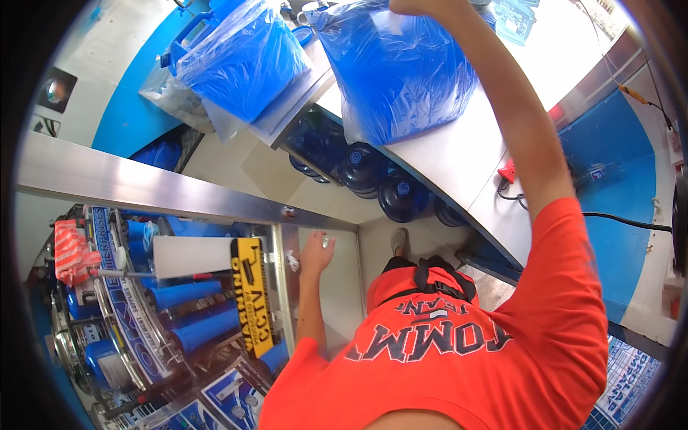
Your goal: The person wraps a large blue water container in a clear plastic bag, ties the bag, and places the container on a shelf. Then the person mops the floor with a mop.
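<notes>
You have your right hand (414, 6) at the top edge of the view, above the nearer blue container (401, 79), which stands upright on the white counter (462, 154) inside a clear plastic bag (367, 127); the hand is cut by the edge, so I cannot tell how its fingers are, nor whether they touch the bag. The wall of this container is of strong blue colour, and what is inside it cannot be seen. On its left, another blue container (247, 68) stands on a pale ledge (288, 118), also covered by a clear bag (221, 118) with a loose corner hanging down, and its contents I cannot tell either. Below the counter you have a row of round dark blue bottles (403, 197), standing close together, and their filling is not clear to me. Your left hand (317, 252) is low, near the metal frame (143, 179); its fingers look a little bent, but I cannot tell if they press together or pinch something. Behind the frame, on your left side, there are blue cylinders (190, 292) lying in a rack, beside a yellow sign (252, 297) and a striped red-and-white bundle (72, 252)
</notes>
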{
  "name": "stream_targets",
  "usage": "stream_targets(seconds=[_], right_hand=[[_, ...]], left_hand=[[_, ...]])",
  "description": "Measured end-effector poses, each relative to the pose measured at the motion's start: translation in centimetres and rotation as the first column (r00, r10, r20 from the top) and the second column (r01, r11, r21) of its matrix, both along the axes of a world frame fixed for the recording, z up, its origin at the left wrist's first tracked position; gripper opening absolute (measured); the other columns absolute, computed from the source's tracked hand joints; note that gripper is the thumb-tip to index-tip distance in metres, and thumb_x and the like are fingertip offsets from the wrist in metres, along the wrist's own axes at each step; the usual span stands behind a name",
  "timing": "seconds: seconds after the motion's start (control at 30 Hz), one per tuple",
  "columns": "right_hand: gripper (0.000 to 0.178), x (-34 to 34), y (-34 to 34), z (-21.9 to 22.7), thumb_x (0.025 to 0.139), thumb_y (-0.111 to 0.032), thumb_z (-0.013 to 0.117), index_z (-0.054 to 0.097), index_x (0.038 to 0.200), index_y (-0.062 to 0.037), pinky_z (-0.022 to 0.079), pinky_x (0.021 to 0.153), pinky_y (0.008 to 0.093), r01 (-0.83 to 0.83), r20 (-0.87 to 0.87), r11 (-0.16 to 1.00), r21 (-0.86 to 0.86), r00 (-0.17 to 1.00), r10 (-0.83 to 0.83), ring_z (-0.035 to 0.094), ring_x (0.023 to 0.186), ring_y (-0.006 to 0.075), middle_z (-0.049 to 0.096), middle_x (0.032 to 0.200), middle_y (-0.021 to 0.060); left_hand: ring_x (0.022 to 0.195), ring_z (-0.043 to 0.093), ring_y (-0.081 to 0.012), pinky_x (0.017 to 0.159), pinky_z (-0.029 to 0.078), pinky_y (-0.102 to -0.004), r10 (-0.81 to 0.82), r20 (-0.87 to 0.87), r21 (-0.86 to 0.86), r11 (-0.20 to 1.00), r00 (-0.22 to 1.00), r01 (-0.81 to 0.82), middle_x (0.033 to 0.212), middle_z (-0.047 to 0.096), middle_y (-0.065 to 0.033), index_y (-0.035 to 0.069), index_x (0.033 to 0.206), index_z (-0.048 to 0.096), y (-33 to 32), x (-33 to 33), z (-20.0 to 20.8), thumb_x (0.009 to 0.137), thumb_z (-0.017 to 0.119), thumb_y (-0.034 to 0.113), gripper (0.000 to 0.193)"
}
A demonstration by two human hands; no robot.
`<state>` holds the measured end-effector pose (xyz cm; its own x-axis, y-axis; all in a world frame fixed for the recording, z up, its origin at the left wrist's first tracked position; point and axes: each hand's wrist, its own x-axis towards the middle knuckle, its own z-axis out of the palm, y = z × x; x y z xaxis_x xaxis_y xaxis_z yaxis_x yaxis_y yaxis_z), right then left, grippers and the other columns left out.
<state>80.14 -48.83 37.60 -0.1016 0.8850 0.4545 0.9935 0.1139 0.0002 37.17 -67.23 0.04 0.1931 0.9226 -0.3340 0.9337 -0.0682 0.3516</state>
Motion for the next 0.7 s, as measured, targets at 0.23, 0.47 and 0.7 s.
stream_targets(seconds=[0.23, 0.47, 0.7], right_hand=[[0.033, -0.2, 1.6, -1.8, 0.066, -0.008, 0.059, 0.07, 0.095, 0.0023, 0.055, 0.077, 0.0468, 0.025, 0.003, 0.973, -0.231, 1.0, -0.025, 0.068, 0.092, 0.0382, 0.069, 0.095, 0.0255], [0.019, -0.2, 5.1, -5.9, 0.063, -0.022, 0.064, 0.072, 0.075, -0.0086, 0.054, 0.066, 0.0459, 0.164, 0.134, 0.959, 0.229, 0.971, -0.198, 0.069, 0.072, 0.0362, 0.069, 0.073, 0.0186], [0.015, 1.4, 3.0, -7.0, 0.061, -0.02, 0.066, 0.069, 0.07, -0.0094, 0.05, 0.063, 0.0481, -0.011, 0.098, 0.938, 0.348, 0.995, -0.025, 0.067, 0.071, 0.0361, 0.068, 0.072, 0.0144]], left_hand=[[0.123, 0.052, -0.0416, 0.102, 0.043, -0.0467, 0.116, 0.192, 0.045, 0.991, 0.974, -0.127, 0.141, 0.046, -0.0231, -0.002, 0.128, 0.05, -2.8, 4.0, 1.2, 0.091, 0.064, 0.029, 0.05], [0.108, 0.062, -0.0348, 0.093, 0.047, -0.0424, 0.284, 0.469, -0.075, 0.956, 0.837, -0.282, 0.115, 0.065, -0.0202, 0.004, 0.127, 0.054, -1.0, 6.3, 1.2, 0.094, 0.063, 0.032, 0.045], [0.105, 0.061, -0.0272, 0.089, 0.048, -0.0373, 0.432, 0.527, -0.265, 0.902, 0.731, -0.342, 0.111, 0.064, -0.0191, 0.005, 0.128, 0.054, -1.0, 6.5, 2.4, 0.096, 0.061, 0.033, 0.043]])
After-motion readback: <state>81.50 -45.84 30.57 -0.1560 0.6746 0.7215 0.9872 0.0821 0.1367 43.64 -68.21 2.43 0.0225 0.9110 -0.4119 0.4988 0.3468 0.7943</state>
